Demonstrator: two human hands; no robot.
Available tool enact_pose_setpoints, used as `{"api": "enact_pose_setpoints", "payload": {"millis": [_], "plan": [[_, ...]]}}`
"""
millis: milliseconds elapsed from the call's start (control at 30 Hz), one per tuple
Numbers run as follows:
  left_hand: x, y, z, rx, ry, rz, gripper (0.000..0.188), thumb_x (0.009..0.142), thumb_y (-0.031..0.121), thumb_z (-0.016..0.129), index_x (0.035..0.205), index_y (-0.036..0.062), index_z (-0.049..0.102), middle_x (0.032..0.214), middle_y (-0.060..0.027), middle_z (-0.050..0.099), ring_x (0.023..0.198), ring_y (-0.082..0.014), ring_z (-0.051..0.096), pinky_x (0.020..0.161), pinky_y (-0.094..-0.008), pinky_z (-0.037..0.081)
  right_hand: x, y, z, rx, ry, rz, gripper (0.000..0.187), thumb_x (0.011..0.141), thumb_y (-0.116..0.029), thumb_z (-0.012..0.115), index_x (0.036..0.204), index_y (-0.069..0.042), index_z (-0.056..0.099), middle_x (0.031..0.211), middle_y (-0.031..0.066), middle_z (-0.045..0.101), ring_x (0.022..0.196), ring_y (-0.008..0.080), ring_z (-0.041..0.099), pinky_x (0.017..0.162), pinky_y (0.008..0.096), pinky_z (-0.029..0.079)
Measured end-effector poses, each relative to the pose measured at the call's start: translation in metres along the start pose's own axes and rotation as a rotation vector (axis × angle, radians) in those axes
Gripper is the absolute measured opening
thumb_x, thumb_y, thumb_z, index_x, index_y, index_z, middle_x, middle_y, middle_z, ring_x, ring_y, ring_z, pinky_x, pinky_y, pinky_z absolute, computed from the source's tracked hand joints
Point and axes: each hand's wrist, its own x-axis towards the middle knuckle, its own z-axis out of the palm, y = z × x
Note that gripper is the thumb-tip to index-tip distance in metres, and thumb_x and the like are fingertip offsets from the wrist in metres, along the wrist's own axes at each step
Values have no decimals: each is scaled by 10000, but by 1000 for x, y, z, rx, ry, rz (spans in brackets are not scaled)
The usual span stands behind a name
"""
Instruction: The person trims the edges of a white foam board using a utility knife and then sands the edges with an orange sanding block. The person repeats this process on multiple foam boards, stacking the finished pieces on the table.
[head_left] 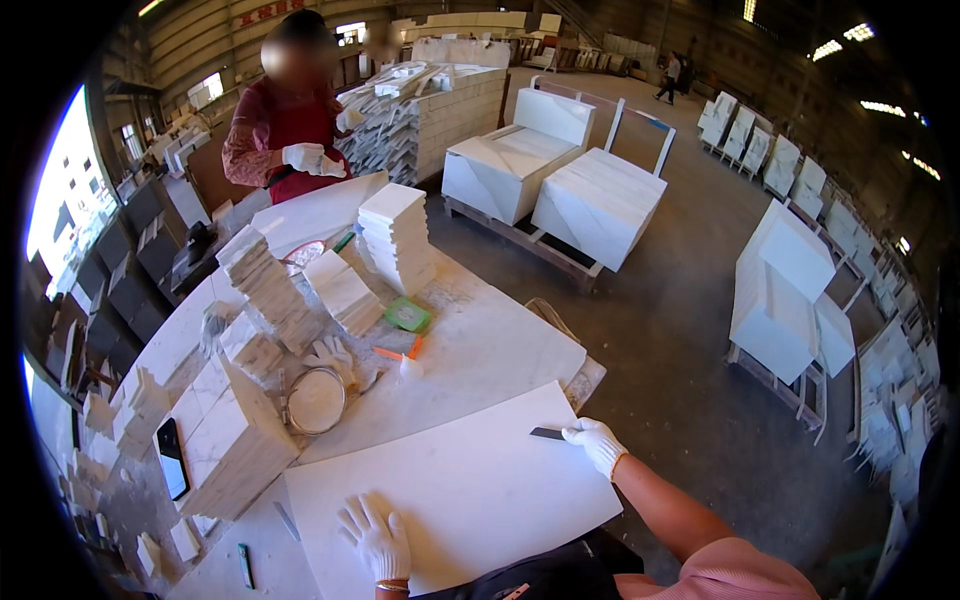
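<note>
A large white stone slab [450,480] lies on the worktable in front of me. My left hand [378,540], in a white knitted glove, rests on its near left part with the fingers spread. At the slab's right end, my gloved right hand [597,447] is closed around a dark, flat, narrow strip [547,433]. The strip points left, low over the slab or touching it; I cannot tell which. Its exact kind does not show.
Left of the slab are a stack of marble tiles [235,440] bearing a phone [172,460], a round tin [316,400], an orange scraper [402,350] and a green box [408,314]. A cutter [245,566] lies nearer. Across the table stands a person in a red apron [300,130]. Stone stacks on pallets [600,205] stand beyond.
</note>
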Motion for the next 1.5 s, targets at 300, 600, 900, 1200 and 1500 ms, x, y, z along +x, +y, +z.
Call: {"api": "enact_pose_setpoints", "payload": {"millis": [300,600,900,1200,1500], "plan": [[11,54,22,-114,134,-174,694,991,387,544,1555,35,347,1634,-259,243,1494,-488,226,1215,-558,202,-1,-3,-30,-62,-371,2,193,962,-200,696,1033,-21,710,890,14,687,818,83,588,771,269,494],[-147,4,74,185,204,-721,648,1080,448,379,1568,27,317,1564,-277,363,1448,-494,314,1148,-606,294,31,8,-32,79,-464,-58,163,942,-144,717,1006,5,733,871,2,697,815,67,566,764,240,471],[-104,195,40,-1310,547,-855,827,1031,516,493,1621,60,135,1633,-180,270,1483,-330,318,1197,-496,262,113,-26,-109,95,-398,-68,128,932,-140,731,965,-16,725,829,-24,661,786,52,528,724,234,444],[-112,223,19,-975,165,-683,690,1016,371,601,1541,-12,369,1581,-210,386,1427,-294,389,1165,-428,313,173,-59,-141,-130,-463,-185,182,953,-221,703,936,-40,710,817,2,664,746,65,540,693,238,456],[4,265,19,-360,283,-474,628,1007,362,553,1516,24,412,1586,-342,275,1443,-530,300,1192,-489,289,231,-181,-162,-264,-503,-159,123,973,-193,676,959,-73,702,823,-1,658,721,74,587,630,247,484]]}}
